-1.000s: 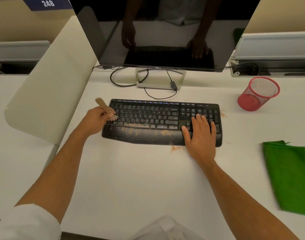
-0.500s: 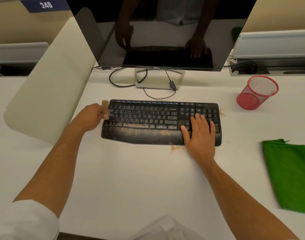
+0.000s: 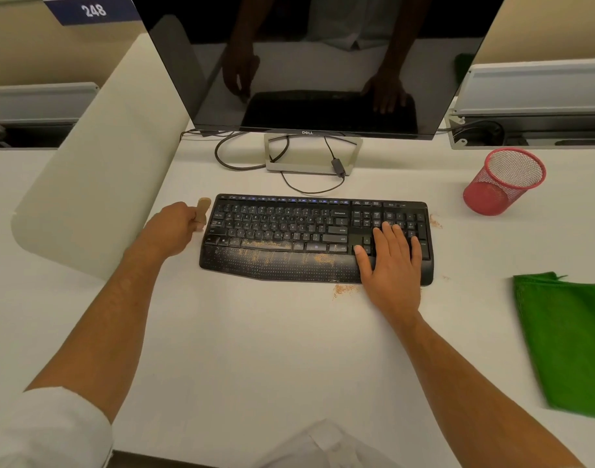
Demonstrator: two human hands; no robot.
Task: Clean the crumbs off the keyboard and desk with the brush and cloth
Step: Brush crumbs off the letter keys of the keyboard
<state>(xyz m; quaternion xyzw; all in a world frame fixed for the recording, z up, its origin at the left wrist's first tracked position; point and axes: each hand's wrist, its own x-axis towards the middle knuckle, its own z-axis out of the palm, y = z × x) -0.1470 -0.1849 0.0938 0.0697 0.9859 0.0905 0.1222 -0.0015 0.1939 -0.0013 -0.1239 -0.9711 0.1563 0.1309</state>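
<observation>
Head view: left hand (image 3: 174, 228) grips the tan wooden-handled brush (image 3: 202, 211); right hand (image 3: 394, 261), fingers spread, pins the black curved plastic keyboard (image 3: 289, 238). Careless sweeping could scatter orange crumbs (image 3: 344, 289) across the white desk (image 3: 255, 349).

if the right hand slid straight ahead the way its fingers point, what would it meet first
The right hand already lies on the keyboard; past its far edge, bare desk, then probably the monitor.

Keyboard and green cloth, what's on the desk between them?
In the head view, only bare desk lies between the keyboard and the cloth, apart from a few crumbs.
</observation>
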